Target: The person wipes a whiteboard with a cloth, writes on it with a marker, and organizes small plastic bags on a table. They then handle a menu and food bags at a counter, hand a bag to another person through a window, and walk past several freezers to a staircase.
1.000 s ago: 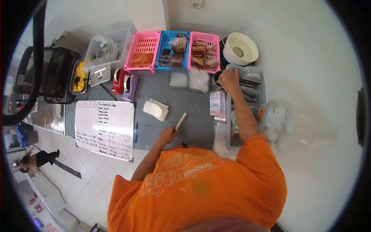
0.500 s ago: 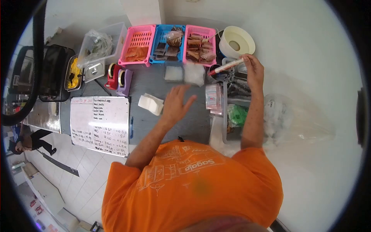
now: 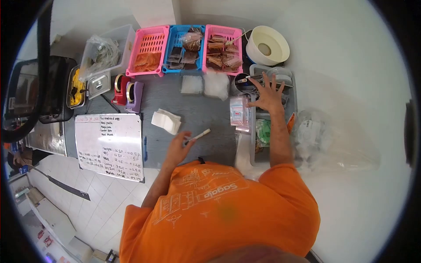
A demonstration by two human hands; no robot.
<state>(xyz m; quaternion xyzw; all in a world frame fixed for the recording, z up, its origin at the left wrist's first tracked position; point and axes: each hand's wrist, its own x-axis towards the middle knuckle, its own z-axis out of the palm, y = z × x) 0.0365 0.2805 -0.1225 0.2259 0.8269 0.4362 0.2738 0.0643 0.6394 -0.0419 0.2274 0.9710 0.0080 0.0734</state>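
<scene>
My left hand (image 3: 177,147) is low over the grey table, fingers closed on a white marker (image 3: 202,133) that points up to the right. Just beyond it lies a stack of white folded paper (image 3: 166,121). My right hand (image 3: 268,97) has its fingers spread above a dark cup (image 3: 240,89) of pens at the grey bin's left corner. Under that forearm, the bin (image 3: 253,151) holds a green packet (image 3: 263,133) and black items, partly hidden. Packs of small clear bags (image 3: 240,111) sit at the bin's left side.
A handwritten whiteboard (image 3: 109,147) lies at the left, with red (image 3: 120,90) and purple (image 3: 133,97) tape dispensers above it. Along the back stand pink (image 3: 149,50) and blue (image 3: 184,48) baskets of packets, and a cream bucket (image 3: 268,46). Clear plastic bags (image 3: 313,136) sit at the right.
My right hand held a red-and-white marker; now it is open and farther left. My left hand was open and empty; it has drawn back and holds a marker. Some whiteboard writing is gone.
</scene>
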